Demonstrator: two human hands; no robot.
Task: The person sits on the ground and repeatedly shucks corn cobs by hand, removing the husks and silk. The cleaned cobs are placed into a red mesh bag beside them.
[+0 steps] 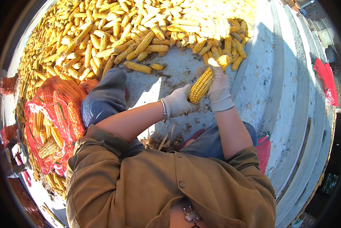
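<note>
A husked yellow corn cob (201, 86) is held between my two gloved hands, tilted up to the right. Its lower end rests in the fingers of my left hand (178, 102), which wears a whitish knit glove. My right hand (219, 84), gloved alike, grips it higher up with the thumb laid across the kernels. Yellow kernels show beyond that thumb; whether they belong to the same cob I cannot tell. Just past my hands spreads a large heap of corn cobs (124, 37), its far right part washed out by sunlight.
At my left stands a red mesh sack (56, 122) filled with cobs. Grey concrete floor (176, 62) lies between my legs, littered with husk bits and kernels. Stepped concrete ledges (281, 94) run along the right. Red mesh cloth lies by my right leg (263, 151) and farther right (325, 79).
</note>
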